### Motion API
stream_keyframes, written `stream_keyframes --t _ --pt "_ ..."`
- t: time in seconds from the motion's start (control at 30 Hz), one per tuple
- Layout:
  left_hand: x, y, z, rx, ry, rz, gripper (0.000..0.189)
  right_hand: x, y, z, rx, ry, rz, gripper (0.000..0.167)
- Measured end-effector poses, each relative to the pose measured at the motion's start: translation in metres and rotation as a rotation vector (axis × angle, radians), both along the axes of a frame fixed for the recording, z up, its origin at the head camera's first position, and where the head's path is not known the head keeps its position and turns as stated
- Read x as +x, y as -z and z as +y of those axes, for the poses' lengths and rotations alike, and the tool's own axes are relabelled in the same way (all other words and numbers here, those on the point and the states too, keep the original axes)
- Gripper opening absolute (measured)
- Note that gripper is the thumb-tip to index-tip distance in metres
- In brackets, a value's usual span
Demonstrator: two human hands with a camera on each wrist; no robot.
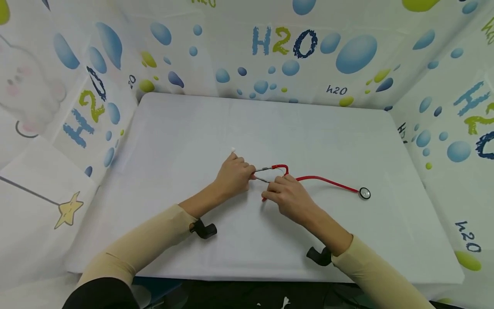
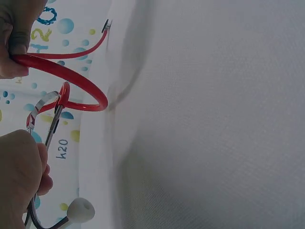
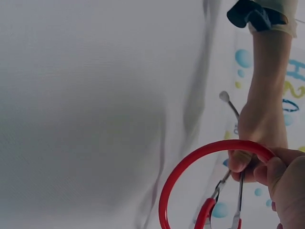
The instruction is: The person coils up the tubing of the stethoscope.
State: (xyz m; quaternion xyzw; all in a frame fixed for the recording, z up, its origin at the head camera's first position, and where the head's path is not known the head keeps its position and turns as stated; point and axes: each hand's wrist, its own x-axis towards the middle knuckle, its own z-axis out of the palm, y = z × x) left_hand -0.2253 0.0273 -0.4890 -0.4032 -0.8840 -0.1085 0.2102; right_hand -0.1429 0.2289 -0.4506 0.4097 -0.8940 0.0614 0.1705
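Note:
A stethoscope with red tubing [image 1: 327, 179] is held between both hands above the white table. My left hand [image 1: 234, 174] grips its metal ear tubes, fingers curled round them. A white ear tip [image 2: 81, 210] pokes out past that hand in the left wrist view. My right hand [image 1: 290, 198] pinches the red tubing, which bends in a loop [image 3: 167, 188] beside the fingers in the right wrist view. Off to the right, the round chest piece [image 1: 364, 193] hangs at the far end of the tubing. The palms and part of the ear tubes are hidden.
A white-covered table [image 1: 185, 128] spreads beneath the hands. Printed curtains [image 1: 247, 64] with blue and green drops stand behind it and at both sides. Black wrist mounts [image 1: 204, 229] sit at both cuffs.

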Motion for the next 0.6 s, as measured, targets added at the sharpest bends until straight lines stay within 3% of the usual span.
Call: stream_keyframes --t 0.37,0.6 --pt "0.003 -0.002 0.003 -0.023 0.043 0.028 0.013 -0.024 -0.01 0.002 -0.127 -0.013 0.031 0.024" --pt "0.003 -0.002 0.003 -0.042 0.065 0.035 0.014 -0.035 -0.016 0.009 -0.181 -0.02 -0.022 0.029"
